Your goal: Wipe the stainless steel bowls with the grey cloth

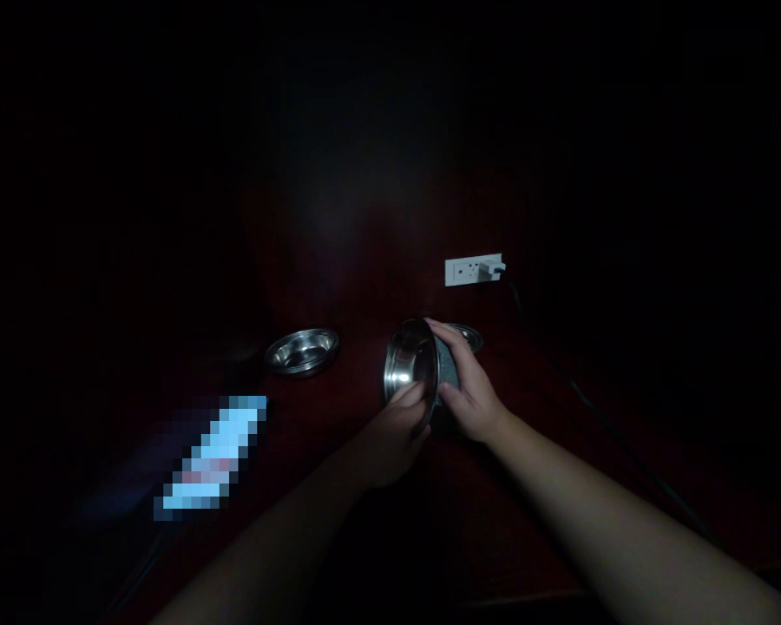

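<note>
Over the dark red wooden-looking bench, a round steel bowl, grey-green outside, was tipped, its mouth leftward. The right hand clasped its outer wall; the left hand pinched its near edge. A shallow silver metal dish sat to the left; behind the right hand was, apparently, a round metal lid.

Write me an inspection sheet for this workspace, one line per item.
Surface: dark red table, dimly lit.
Things in hand: metal bowl, tipped on its side.
Clutter: shallow metal dish left of the bowl; another metal dish partly hidden behind it; lit screen, pixelated.
Hands: right hand holds the bowl's outside; left hand has fingers inside, grip unclear.
Cables: dark cable along the right, apparently from the plug.
Surroundings: wall socket behind; the rest too dark to tell.
</note>
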The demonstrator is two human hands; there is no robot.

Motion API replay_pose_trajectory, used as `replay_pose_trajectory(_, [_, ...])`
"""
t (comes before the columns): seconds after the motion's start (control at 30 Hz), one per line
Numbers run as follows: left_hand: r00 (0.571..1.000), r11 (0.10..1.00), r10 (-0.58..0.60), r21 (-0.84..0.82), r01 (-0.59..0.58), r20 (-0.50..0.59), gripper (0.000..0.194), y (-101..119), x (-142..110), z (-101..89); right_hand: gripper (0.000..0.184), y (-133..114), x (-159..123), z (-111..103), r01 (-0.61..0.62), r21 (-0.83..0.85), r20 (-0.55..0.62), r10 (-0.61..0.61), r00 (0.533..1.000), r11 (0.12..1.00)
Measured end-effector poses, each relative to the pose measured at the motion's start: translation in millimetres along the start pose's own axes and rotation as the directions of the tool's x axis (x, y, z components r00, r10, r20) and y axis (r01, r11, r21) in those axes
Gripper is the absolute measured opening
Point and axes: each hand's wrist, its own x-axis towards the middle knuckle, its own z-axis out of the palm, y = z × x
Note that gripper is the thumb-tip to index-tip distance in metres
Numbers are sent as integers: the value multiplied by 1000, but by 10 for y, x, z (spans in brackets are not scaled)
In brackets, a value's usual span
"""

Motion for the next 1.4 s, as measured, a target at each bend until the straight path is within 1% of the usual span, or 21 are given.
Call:
replay_pose_trajectory(0.27, [995, 998, 66, 5, -67, 81, 39, 31, -13, -10, 51, 175, -22, -2, -155, 188, -51, 167, 985, 970])
replay_pose_trajectory(0.43, [993, 997, 76, -18, -75, 85, 37, 38, -26, 0, 47, 167, -1, -3, -220, 316, -58, 250, 966, 923])
replay_pose_trajectory(0.6, [992, 994, 109, -24, -107, 68, 40, 30, -42, 23, 40, 197, 13, 29, -305, 476, -37, 365, 930, 825])
replay_pose_trajectory(0.7, [990, 992, 126, -30, -124, 66, 41, 10, -59, 35, 36, 267, 4, 78, -321, 577, -43, 421, 906, 751])
replay_pose_trajectory(0.77, [992, 993, 113, -36, -111, 62, 42, 2, -70, 40, 35, 294, -7, 115, -328, 633, -38, 451, 892, 701])
replay_pose_trajectory(0.83, [995, 995, 88, -49, -85, 54, 41, -1, -78, 42, 35, 286, -20, 147, -341, 658, -35, 480, 876, 671])
replay_pose_trajectory(0.87, [996, 995, 77, -60, -74, 51, 41, -1, -80, 42, 35, 268, -26, 159, -346, 655, -42, 490, 871, 671])
replay_pose_trajectory(0.93, [997, 995, 65, -82, -61, 45, 41, 0, -82, 43, 37, 209, -34, 172, -339, 621, -75, 484, 872, 707])
replay_pose_trajectory(1.03, [997, 992, 71, -104, -67, 31, 37, 8, -83, 41, 41, 97, -39, 159, -263, 540, -134, 390, 911, 800])
replay_pose_trajectory(1.13, [996, 988, 84, -128, -81, 15, 32, 28, -82, 32, 45, 3, -37, 128, -193, 461, -157, 294, 943, 866])
replay_pose_trajectory(1.27, [995, 980, 100, -175, -99, -2, 29, 49, -79, 18, 53, -66, -32, 112, -138, 382, -160, 212, 964, 914])
replay_pose_trajectory(1.4, [990, 974, 133, -180, -139, -42, 33, 24, -77, 20, 63, -92, -25, 107, -61, 280, -171, 112, 979, 958])
